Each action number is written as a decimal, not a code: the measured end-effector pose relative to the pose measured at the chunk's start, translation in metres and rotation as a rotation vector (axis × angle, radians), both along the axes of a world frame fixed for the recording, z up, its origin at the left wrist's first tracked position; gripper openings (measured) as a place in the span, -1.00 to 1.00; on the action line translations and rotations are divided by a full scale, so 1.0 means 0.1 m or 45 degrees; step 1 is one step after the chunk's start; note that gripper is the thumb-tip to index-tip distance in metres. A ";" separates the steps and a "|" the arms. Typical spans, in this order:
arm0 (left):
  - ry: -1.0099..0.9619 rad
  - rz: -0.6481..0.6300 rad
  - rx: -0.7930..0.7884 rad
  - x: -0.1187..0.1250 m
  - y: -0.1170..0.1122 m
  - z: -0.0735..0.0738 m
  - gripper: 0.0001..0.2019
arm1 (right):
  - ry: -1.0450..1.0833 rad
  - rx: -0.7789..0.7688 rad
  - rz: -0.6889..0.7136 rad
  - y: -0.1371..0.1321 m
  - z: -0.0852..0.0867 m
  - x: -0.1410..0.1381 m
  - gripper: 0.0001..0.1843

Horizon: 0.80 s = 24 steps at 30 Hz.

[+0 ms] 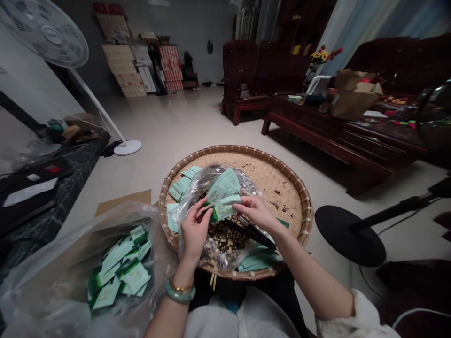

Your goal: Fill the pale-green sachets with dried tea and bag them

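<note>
Left hand (pixel 194 230) and right hand (pixel 256 211) pinch a green packet (pixel 225 208) over a clear bag (pixel 214 188) on a woven tray (pixel 282 178)

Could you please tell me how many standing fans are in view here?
2: a white pedestal fan stands at the far left, and a black pedestal fan stands at the right, its head partly cut off by the edge.

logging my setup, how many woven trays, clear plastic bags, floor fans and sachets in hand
woven tray: 1
clear plastic bags: 2
floor fans: 2
green sachet held by both hands: 1
total: 6
</note>
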State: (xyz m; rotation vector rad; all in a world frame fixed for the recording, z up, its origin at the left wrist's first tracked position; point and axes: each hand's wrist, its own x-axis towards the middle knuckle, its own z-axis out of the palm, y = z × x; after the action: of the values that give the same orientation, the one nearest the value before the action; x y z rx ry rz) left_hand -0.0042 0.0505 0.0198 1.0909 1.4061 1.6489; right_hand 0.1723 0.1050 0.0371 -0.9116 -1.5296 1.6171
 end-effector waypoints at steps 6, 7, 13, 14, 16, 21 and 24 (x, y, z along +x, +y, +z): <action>-0.128 -0.033 -0.102 -0.03 0.02 -0.02 -0.58 | 0.027 -0.055 0.160 -0.08 0.07 0.06 -0.71; -0.147 -0.055 -0.095 -0.02 0.02 -0.02 -0.58 | 0.054 -0.118 0.213 -0.09 0.07 0.05 -0.67; -0.194 -0.069 -0.099 0.00 0.01 -0.09 -0.55 | 0.176 -0.289 0.080 -0.06 -0.05 0.04 -0.58; -0.153 -0.051 -0.100 0.00 0.01 -0.10 -0.56 | 0.168 -0.279 0.083 -0.05 -0.07 0.05 -0.59; 0.036 0.033 -0.042 -0.02 -0.02 -0.11 -0.60 | 0.152 -0.259 0.116 -0.05 -0.09 0.07 -0.61; 1.111 -0.023 0.351 -0.02 -0.11 0.02 -0.48 | 0.087 -0.159 0.143 -0.08 -0.11 0.09 -0.64; 1.486 -0.160 0.359 0.01 -0.13 0.08 -0.51 | 0.043 -0.094 0.109 -0.08 -0.13 0.06 -0.65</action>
State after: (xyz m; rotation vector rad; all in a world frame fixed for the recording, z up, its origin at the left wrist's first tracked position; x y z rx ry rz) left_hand -0.0037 0.0379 0.0277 2.4777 1.6945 1.1010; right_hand 0.1787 0.0966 0.0243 -0.8643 -1.5126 1.7517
